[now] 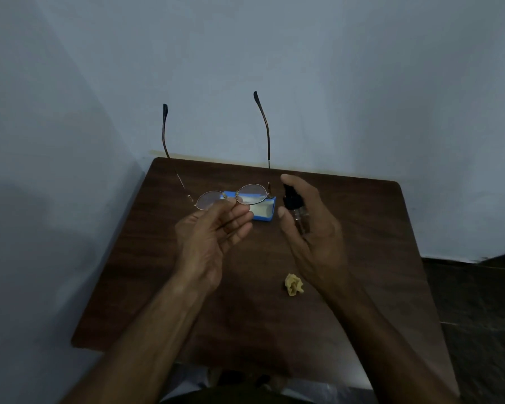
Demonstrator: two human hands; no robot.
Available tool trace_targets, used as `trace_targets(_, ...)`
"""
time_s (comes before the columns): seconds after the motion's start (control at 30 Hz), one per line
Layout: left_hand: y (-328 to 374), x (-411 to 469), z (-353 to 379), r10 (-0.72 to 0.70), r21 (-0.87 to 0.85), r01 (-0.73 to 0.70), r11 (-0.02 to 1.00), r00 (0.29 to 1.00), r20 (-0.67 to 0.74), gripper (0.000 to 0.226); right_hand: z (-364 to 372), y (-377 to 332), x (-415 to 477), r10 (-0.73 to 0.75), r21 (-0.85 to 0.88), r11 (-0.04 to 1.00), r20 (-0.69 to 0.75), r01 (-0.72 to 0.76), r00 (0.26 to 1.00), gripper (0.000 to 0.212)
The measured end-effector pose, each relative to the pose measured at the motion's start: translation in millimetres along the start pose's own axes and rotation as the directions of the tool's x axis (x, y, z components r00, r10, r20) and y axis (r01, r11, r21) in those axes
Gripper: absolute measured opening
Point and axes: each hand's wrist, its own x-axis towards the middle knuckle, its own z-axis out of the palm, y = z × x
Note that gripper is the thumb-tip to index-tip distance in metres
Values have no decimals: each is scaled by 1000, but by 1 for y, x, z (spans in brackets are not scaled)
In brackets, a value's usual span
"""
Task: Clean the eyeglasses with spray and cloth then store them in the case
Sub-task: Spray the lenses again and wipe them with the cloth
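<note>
Eyeglasses [252, 194]: left hand [207, 237] fingers pinch bridge, seemingly; right hand [315, 231] fingers wrapped round spray bottle [294, 207].

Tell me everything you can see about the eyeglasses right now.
The eyeglasses have a thin, metal-looking gold-brown frame with two oval clear lenses. Both temples are unfolded, pointing up and away from the person, ending in dark tips. They're held in the air above the table, pinched near the bridge by the left hand. Nothing else appears to touch them.
</note>
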Motion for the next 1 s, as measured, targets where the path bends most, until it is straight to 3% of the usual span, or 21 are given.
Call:
trace_targets(0.33,-4,5,2,9,5,-9,1000,999,-47,13,5,6,23,-44,-26,999,-78,42,996,42)
trace_targets(0.5,-4,6,0,39,11,-38,999,998,-57,14,3,7,41,-90,39,995,-2,90,996,43)
trace_targets(0.6,-3,8,-2,59,8,-59,998,996,-68,12,2,4,52,-129,46,990,-32,131,991,39)
trace_targets(0.83,-5,11,-7,105,44,-101,994,990,-91,12,-6,-18,92,-136,127,981,-99,148,986,35)
trace_targets(1.0,-8,16,-10,125,61,-119,991,987,-105,13,-8,-25,101,-66,157,984,-78,78,995,40)
